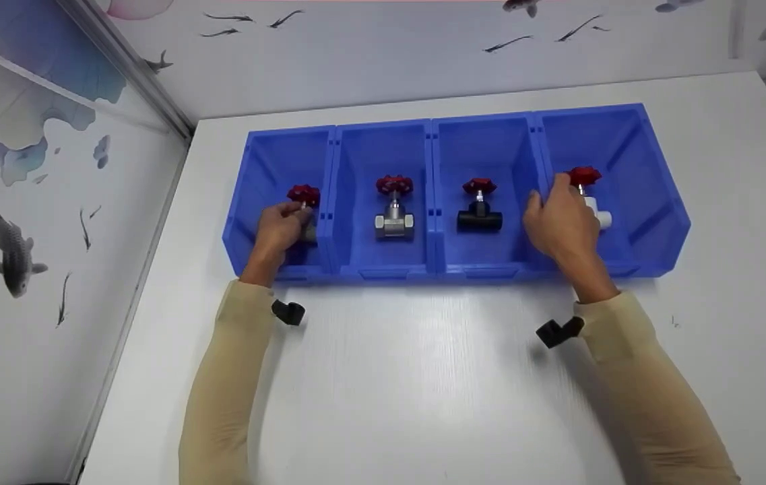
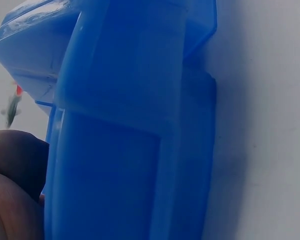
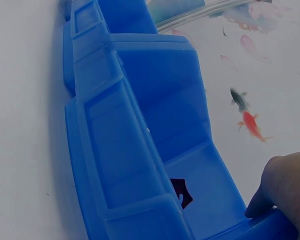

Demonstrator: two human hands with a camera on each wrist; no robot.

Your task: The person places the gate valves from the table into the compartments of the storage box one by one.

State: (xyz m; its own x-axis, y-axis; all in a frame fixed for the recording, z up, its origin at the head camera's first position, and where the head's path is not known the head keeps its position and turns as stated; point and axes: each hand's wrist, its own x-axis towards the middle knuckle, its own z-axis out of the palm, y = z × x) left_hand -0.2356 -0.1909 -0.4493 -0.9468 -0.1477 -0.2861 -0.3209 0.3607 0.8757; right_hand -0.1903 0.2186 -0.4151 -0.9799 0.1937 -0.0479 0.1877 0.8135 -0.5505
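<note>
In the leftmost blue bin (image 1: 275, 138), my left hand (image 1: 278, 232) pinches a grey valve (image 1: 308, 234) just below its red handwheel. In the left wrist view, the curled fingers (image 2: 15, 170) show behind the bin wall. At the right, my right hand (image 1: 564, 219) straddles the divider beside the rightmost bin (image 1: 659, 202), thumb on its left side. The right wrist view shows the thumb on the blue rim; the other fingertips are hidden. Close to that hand stands a white valve (image 1: 603, 219) with a red handwheel, partly covered by it.
Between the hands, a metal valve (image 1: 394, 222) and a black valve (image 1: 480, 219), both with red handwheels, stand in the two middle bins. The joined bins sit on a white table (image 1: 409, 377). Walls with painted fish (image 1: 15, 256) rise at the left and back.
</note>
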